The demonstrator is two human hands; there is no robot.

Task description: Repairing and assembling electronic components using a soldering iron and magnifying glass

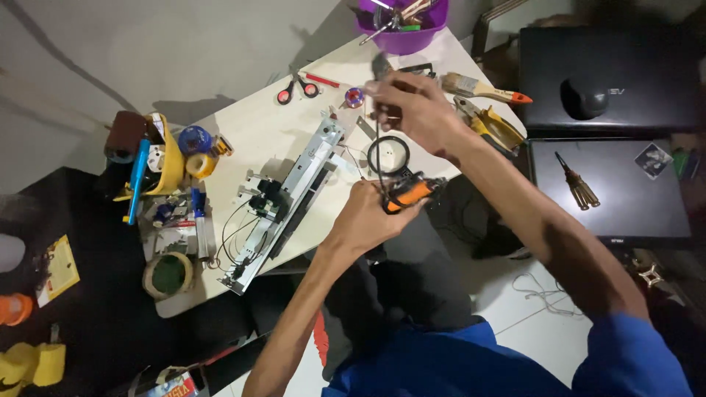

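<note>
Orange-and-black handled tool (409, 194) sits clamped in the left hand (368, 217) at the white tabletop (257, 136) edge — right hand (412, 110) pinches a thin black cable (379, 151) above it, long grey metal frame assembly (287, 198) just left.

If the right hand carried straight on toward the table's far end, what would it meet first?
Probably the small round red-and-blue object just beyond the right hand, then the red-handled scissors; depth is unclear.

One head-worn view — looking steeply down, close over the white table (257, 140).
</note>
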